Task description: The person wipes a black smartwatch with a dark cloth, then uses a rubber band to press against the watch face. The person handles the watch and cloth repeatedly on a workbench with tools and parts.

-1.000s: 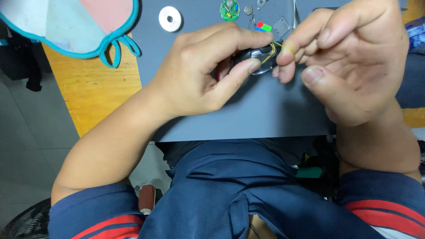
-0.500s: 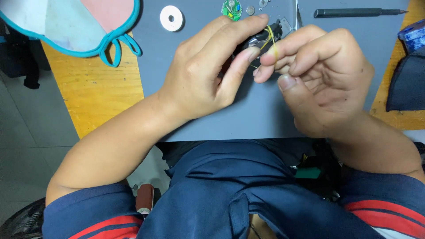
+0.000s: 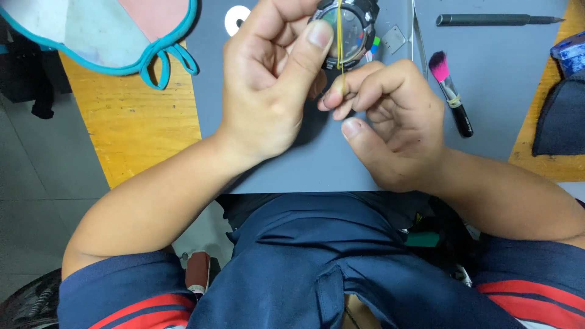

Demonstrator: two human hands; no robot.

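1. Mat (image 3: 487, 79) lies on the bench (image 3: 140, 134).
2. Watch (image 3: 350, 30) sits over the mat's far edge, between left hand (image 3: 268, 91) and right hand (image 3: 390, 122).
3. Brush (image 3: 451, 91) lies right of the right hand; tool (image 3: 496, 19) beyond it.
4. Ring (image 3: 236, 18) lies left of the watch.

Black round watch case (image 3: 351, 31), face up, yellow rubber band (image 3: 340, 42) stretched vertically across it

Both hands (image 3: 274, 91) (image 3: 396, 128) raised, fingers pinched.
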